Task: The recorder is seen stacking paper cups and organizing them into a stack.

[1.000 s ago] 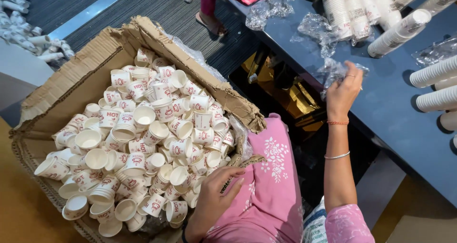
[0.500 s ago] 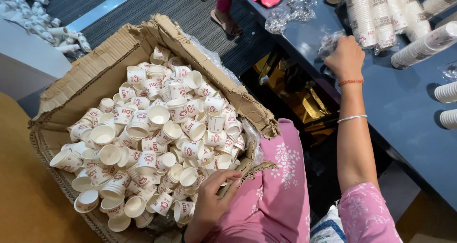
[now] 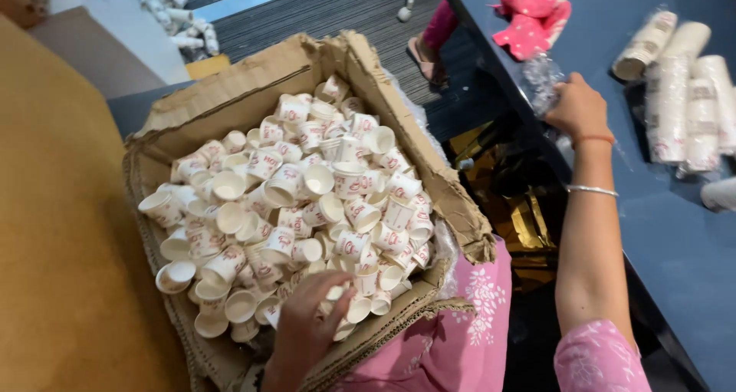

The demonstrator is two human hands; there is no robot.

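The left hand [image 3: 307,327] is dug into the near corner of the cardboard box [image 3: 230,100], fingers curled down among the loose paper cups [image 3: 307,185]. Cups are touched for sure, but whether one is actually gripped can't be told since the fingertips are buried. Compared with half a second ago, that hand has been slid a bit further toward the middle of the near edge, and the whole view has been swung so the box sits more to the left.

The right hand [image 3: 576,108] is stretched out to the dark blue table [image 3: 675,238], closed over a crinkly bit of clear plastic wrap [image 3: 541,76] right at the table edge. Earlier it was seen higher up near the stacks, palm more open; now it's pulled back closer to the edge and bunched on the wrap. A red thread and a thin silver bangle are worn on that wrist.

The cups are small, off-white with a reddish print, and piled every which way in the box: some on their sides, some mouth-up, a few nested. The box is filled nearly to the brim, and its flaps are torn and ragged. It's rested against a pink patterned garment [image 3: 460,338] on the lap.

Further out on the table, sleeved stacks of cups [image 3: 682,100] are laid on their sides, well apart from the right hand. A pink cloth [image 3: 533,12] is left at the far end.
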